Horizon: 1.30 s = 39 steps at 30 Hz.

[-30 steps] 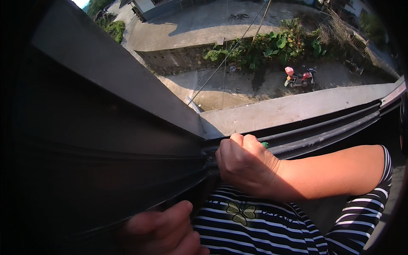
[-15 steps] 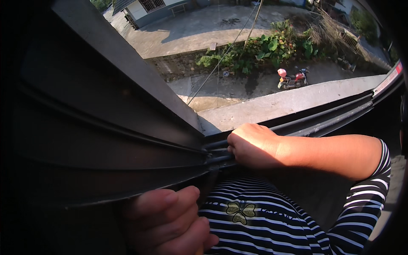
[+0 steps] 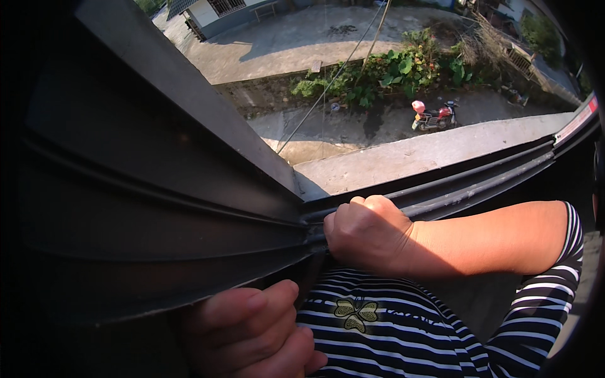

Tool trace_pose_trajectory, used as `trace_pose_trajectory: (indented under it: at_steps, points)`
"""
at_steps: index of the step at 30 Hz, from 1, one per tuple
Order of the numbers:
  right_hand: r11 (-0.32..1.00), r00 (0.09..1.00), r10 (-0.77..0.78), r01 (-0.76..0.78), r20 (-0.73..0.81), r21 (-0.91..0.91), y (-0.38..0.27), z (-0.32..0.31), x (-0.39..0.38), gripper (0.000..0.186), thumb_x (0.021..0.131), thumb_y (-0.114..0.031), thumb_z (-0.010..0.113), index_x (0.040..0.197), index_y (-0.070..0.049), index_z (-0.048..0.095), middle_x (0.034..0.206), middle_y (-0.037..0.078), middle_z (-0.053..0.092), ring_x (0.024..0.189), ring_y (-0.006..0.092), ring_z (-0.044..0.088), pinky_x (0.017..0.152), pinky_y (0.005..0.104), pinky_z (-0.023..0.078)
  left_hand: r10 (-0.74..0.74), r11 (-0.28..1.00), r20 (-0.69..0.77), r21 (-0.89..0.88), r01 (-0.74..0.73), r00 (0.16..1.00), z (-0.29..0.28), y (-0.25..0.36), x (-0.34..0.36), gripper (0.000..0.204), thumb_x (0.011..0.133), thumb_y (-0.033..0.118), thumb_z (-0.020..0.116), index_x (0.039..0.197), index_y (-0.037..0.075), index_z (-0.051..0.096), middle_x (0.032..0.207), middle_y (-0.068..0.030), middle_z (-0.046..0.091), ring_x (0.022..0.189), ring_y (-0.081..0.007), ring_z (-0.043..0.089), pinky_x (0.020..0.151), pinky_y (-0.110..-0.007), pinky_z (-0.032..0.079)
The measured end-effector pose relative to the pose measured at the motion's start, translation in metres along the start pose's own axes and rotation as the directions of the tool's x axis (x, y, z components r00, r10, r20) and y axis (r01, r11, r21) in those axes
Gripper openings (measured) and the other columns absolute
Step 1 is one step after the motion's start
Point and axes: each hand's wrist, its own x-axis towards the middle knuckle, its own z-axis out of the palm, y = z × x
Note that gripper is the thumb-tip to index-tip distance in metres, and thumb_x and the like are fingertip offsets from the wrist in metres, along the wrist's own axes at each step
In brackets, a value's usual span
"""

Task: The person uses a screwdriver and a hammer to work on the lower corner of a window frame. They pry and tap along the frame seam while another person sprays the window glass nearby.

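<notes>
Hands: left hand [image 3: 252,331] at the lower edge, fingers bent and close together, cannot tell whether they grip anything; right hand [image 3: 365,233] balled into a fist, whatever it may hold hidden.
Dark frame side [image 3: 164,211]: ridged, filling the left, its lower edge just above the left hand.
Grey pillar [image 3: 189,107]: beyond the frame side, slanting down rightward.
Striped shirt [image 3: 394,327]: black and white, below the right hand.
Green plants [image 3: 403,69]: outside, behind the motorcycle.
Red motorcycle [image 3: 435,118]: standing on the ground below.
Pale ledge [image 3: 435,151]: just outside the track.
Railed track [image 3: 466,193]: grey, running rightward from under the right hand.
Red-and-white strip [image 3: 576,121]: near the track's right end.
</notes>
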Motion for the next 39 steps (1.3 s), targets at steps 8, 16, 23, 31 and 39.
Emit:
trace_pose_trajectory:
  at_steps: [8,16,23,31,39]
  points:
    - [0.997,0.986,-0.01,-0.003,-0.165,-0.078,-0.001,0.015,-0.013,0.011,0.069,-0.015,0.061,0.061,-0.006,0.059,0.056,0.006,0.052,0.052,0.0175,0.052,0.043,0.0289,0.042,-0.017,0.998,-0.112,0.063,0.024,0.994,0.009,0.001,0.001,0.027,0.093,0.038,0.058,0.091,0.012,0.052,0.065,-0.0017,0.065,0.071,-0.0143,0.069,0.098,-0.034,0.041]
    - [0.982,0.961,0.189,-0.191,-0.2,0.013,-0.015,0.025,-0.025,0.01,0.07,-0.014,0.06,0.064,-0.008,0.056,0.061,0.005,0.05,0.055,0.0163,0.053,0.045,0.0267,0.041,-0.045,0.993,-0.222,0.099,0.068,0.974,0.016,0.006,-0.001,0.026,0.095,0.038,0.055,0.09,0.013,0.052,0.061,-0.0002,0.064,0.069,-0.0127,0.068,0.097,-0.034,0.041]
    - [0.972,0.973,0.228,-0.225,-0.042,0.066,-0.01,0.008,-0.019,0.008,0.076,-0.011,0.059,0.074,-0.007,0.053,0.073,0.009,0.052,0.068,0.0219,0.057,0.056,0.0298,0.047,-0.194,0.965,-0.158,0.15,0.217,0.968,0.012,0.016,-0.009,0.033,0.092,0.051,0.056,0.09,0.019,0.051,0.059,0.0055,0.058,0.065,-0.0092,0.063,0.102,-0.035,0.036]
    - [0.939,0.976,0.199,-0.214,0.083,0.269,0.016,-0.007,-0.034,0.008,0.074,-0.008,0.061,0.077,-0.003,0.055,0.065,0.012,0.06,0.061,0.028,0.063,0.053,0.0356,0.052,-0.099,0.99,-0.123,0.084,0.11,0.988,0.01,0.008,0.0,0.028,0.094,0.043,0.055,0.091,0.015,0.051,0.06,0.0026,0.061,0.067,-0.011,0.066,0.1,-0.035,0.037]
    - [0.953,0.96,0.182,-0.119,-0.214,0.277,0.02,0.021,-0.033,0.02,0.075,-0.01,0.07,0.067,-0.007,0.052,0.058,0.008,0.053,0.051,0.024,0.057,0.046,0.0345,0.046,-0.055,0.997,-0.173,0.041,0.063,0.983,0.01,0.006,0.0,0.022,0.097,0.032,0.055,0.09,0.011,0.052,0.062,-0.0022,0.067,0.069,-0.0133,0.071,0.096,-0.031,0.04]
